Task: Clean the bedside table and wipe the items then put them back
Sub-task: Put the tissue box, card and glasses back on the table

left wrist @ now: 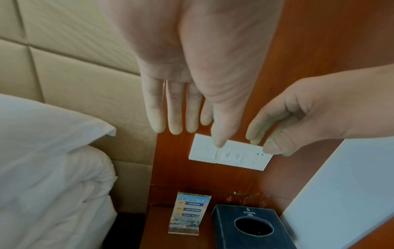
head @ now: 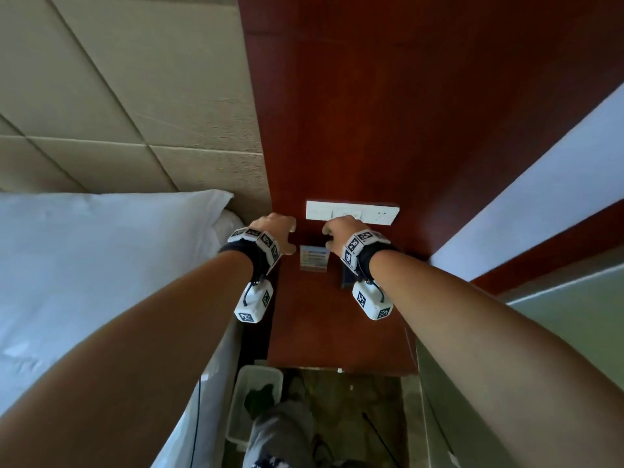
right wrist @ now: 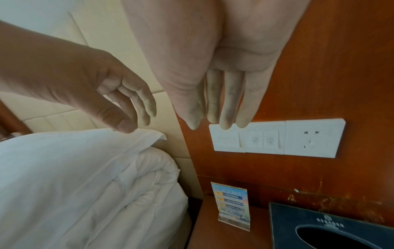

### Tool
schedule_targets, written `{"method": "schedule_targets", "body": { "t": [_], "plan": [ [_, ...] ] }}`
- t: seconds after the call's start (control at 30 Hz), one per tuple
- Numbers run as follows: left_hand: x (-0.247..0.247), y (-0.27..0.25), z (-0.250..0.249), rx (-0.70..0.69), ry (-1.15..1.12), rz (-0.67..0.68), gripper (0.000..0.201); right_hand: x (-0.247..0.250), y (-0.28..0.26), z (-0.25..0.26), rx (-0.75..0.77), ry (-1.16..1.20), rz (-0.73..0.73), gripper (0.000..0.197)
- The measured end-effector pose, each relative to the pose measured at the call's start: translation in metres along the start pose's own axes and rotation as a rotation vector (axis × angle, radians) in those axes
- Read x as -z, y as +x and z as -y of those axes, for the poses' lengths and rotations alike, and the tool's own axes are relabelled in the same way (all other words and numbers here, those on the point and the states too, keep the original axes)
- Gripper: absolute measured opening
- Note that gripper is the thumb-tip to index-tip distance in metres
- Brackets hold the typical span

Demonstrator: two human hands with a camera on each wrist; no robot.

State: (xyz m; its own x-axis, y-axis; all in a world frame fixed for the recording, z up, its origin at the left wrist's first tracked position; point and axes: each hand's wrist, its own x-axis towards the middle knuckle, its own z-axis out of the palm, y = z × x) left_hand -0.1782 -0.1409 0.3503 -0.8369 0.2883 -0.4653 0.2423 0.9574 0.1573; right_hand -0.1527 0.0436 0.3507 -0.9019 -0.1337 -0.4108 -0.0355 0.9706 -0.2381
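Observation:
The reddish wooden bedside table (head: 324, 329) stands against a wood wall panel. At its back stand a clear acrylic card stand (head: 314, 258) (left wrist: 189, 214) (right wrist: 232, 205) with a blue printed card, and to its right a dark tissue box (left wrist: 251, 227) (right wrist: 332, 227) with an oval hole. My left hand (head: 280, 231) (left wrist: 181, 104) hovers above the table's back left, fingers straight, empty. My right hand (head: 337, 231) (right wrist: 221, 101) hovers above the tissue box, fingers extended, holding nothing. Both hands hang in the air in front of the wall, clear of the items.
A white switch and socket plate (head: 353, 212) (right wrist: 277, 138) is fixed on the wood panel behind the hands. A bed with white pillow (head: 101, 258) and duvet lies left, under a beige padded headboard (head: 118, 96). A white bin (head: 253, 403) sits on the floor below.

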Motion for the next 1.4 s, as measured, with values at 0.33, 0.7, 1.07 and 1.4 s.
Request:
{"method": "schedule_targets", "body": {
  "t": [0.33,0.7,1.07,1.4],
  "plan": [
    [-0.009,-0.152,0.029,0.161,-0.070,-0.158,0.044,-0.002,-0.093,0.085,0.202,-0.030,-0.011,0.036],
    [-0.050,-0.292,0.115,0.408,-0.234,-0.207,0.045,-0.042,-0.134,0.217,0.460,-0.139,0.065,0.034],
    [-0.143,-0.432,0.248,0.661,-0.425,-0.194,0.043,-0.142,-0.179,0.398,0.691,-0.241,0.224,0.039],
    [-0.273,-0.511,0.350,0.763,-0.587,-0.138,0.047,-0.266,-0.217,0.505,0.760,-0.391,0.380,0.037]
  ]
}}
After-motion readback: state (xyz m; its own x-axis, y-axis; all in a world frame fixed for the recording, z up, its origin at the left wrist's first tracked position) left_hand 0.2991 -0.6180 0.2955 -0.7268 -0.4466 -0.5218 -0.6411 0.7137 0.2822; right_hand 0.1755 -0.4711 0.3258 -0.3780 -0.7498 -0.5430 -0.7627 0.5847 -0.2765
